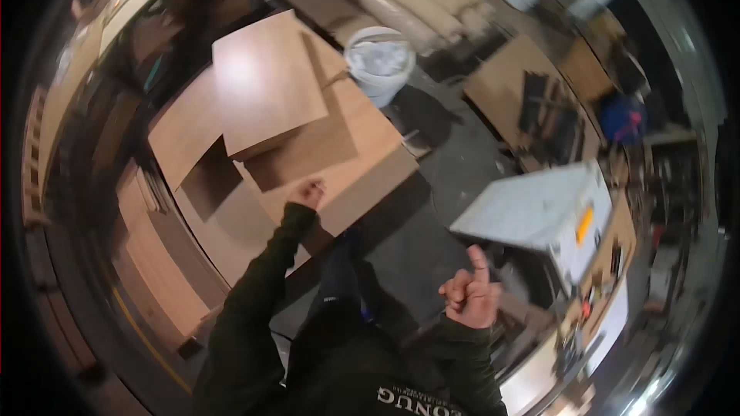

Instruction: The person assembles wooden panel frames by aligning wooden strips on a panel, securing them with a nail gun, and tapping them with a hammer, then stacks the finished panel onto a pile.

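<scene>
My left hand (310, 193) is over the front part of a stack of light wood-coloured panels (370, 173). Blur hides how its fingers are set, and I cannot tell whether it touches the wood. A smaller panel piece (270, 81) lies raised on top of the stack, just beyond that hand. My right hand (472, 298) is held in the air at the right, palm up, with the index finger stretched out and the others partly curled. Nothing shows in it. Closest to it is a white-topped box-like unit (532, 204) with a yellow mark on its side.
A white bucket (378, 85) with pale contents stands behind the stack. Large rolls (416, 4) lie at the back. More panels (158, 262) are stacked at left. Dark strips (551, 112) rest on a board at right, near a cluttered bench (590, 312). Grey floor (416, 239) separates stack and unit.
</scene>
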